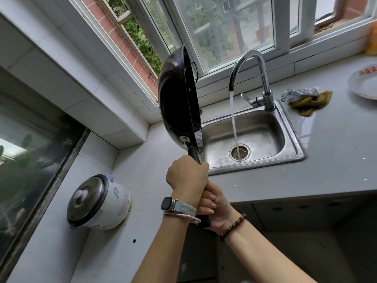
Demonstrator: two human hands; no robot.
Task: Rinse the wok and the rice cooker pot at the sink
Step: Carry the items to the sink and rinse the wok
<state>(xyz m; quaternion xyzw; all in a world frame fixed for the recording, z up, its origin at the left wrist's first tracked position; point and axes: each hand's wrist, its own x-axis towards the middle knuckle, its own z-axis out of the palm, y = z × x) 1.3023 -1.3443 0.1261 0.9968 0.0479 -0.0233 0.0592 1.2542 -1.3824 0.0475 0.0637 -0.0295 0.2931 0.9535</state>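
Gripping the handle [194,155] tightly, left hand [186,176] above right hand [216,207], a person held the round black metal wok [177,103] upright at the steel sink [289,158]'s left edge, handle down, hollow facing right.

Left wrist, dark-faced smartwatch [167,203] on pale ribbed strap [186,208], thin braided bracelet [183,216]; right wrist, brown beaded bracelet [232,227]

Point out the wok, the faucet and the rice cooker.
wok [175,103], head view, on its dark outer bowl
faucet [267,98], head view, on its valve body
rice cooker [116,201], head view, on its white flowered side
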